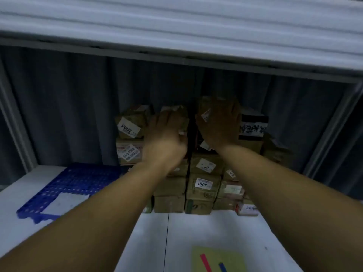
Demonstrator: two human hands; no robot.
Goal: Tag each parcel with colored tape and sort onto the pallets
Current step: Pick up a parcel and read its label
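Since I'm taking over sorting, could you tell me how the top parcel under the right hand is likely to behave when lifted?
Probably stiff: the parcel is a squared cardboard box. Perched highest on an uneven stack, it may tip easily. The right hand spans it, suggesting modest weight.

Both arms reach to the top of a parcel stack [202,185] on the white table [186,232]. The left hand [167,134] lies on one top parcel [172,109]. The right hand [220,124] lies flat against the next, fingers stretched. A blue pallet [78,181] sits left of the stack. A yellow sheet [233,256] nearby carries a red strip [205,262] and a blue strip [223,267].
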